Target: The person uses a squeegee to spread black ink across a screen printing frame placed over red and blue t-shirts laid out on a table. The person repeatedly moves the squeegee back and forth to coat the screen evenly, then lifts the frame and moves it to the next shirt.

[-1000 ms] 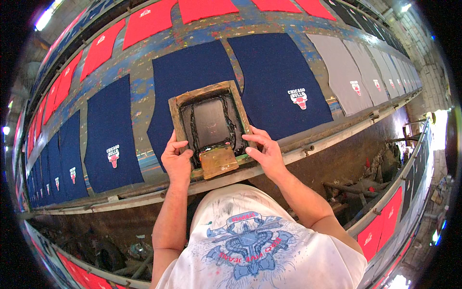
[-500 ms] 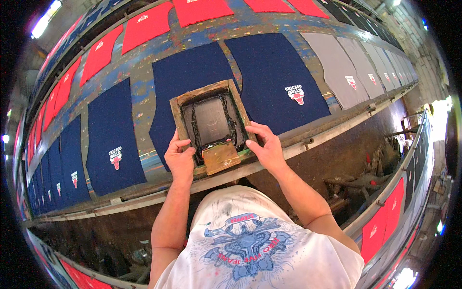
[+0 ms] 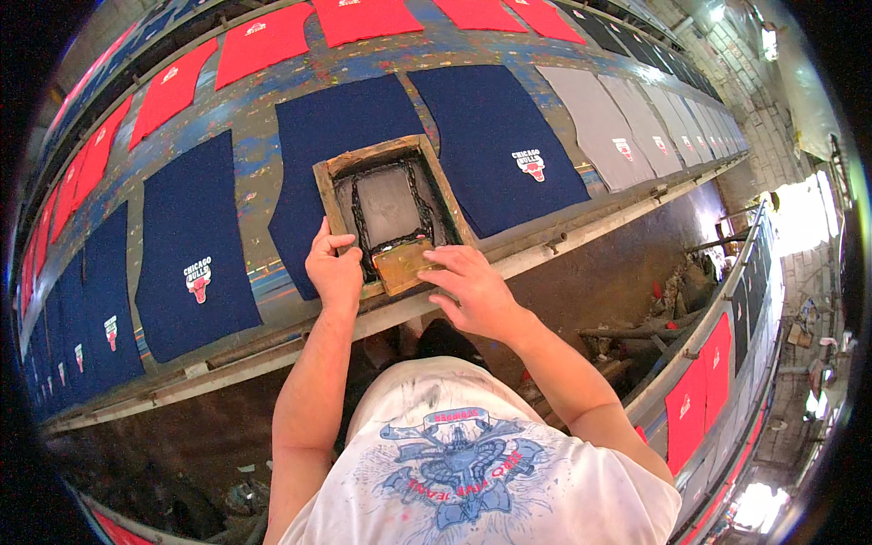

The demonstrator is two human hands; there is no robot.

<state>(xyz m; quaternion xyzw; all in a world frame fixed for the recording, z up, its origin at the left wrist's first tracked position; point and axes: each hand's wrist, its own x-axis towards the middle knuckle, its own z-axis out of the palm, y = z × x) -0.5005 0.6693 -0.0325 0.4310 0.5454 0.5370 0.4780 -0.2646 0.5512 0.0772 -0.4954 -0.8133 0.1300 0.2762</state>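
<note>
Gripping the wooden-framed printing screen [image 3: 392,211] on a navy shirt [image 3: 341,154], left hand [image 3: 332,268] steadies while right hand [image 3: 472,289] rests spread on the tan squeegee [image 3: 404,263], seemingly mid-print; next needs an even pull

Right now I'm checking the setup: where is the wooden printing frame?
The wooden frame lies mid-view on a navy shirt, with the left hand on its near-left edge.
</note>
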